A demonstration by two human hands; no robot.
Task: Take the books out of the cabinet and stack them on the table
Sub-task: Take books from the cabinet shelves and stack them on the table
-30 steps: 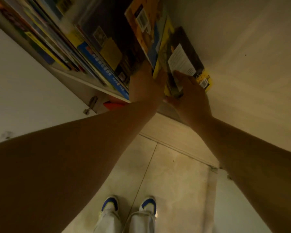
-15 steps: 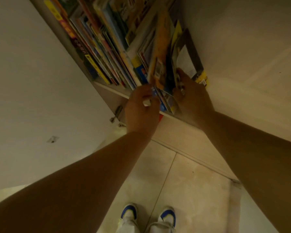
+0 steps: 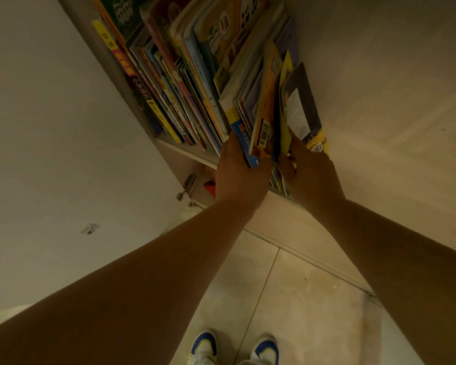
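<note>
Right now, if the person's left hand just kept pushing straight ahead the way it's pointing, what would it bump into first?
The left hand points into the cabinet shelf and already touches the blue-spined book. Going on, it would likely press into that book and the orange book beside it. Depth behind them is unclear.

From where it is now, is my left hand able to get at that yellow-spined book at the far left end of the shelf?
Probably yes. The left hand is busy gripping the bundle of books at the right end, but nothing blocks the yellow-spined book; its spine faces out at the open shelf front. It would need to let go and reach left.
</note>
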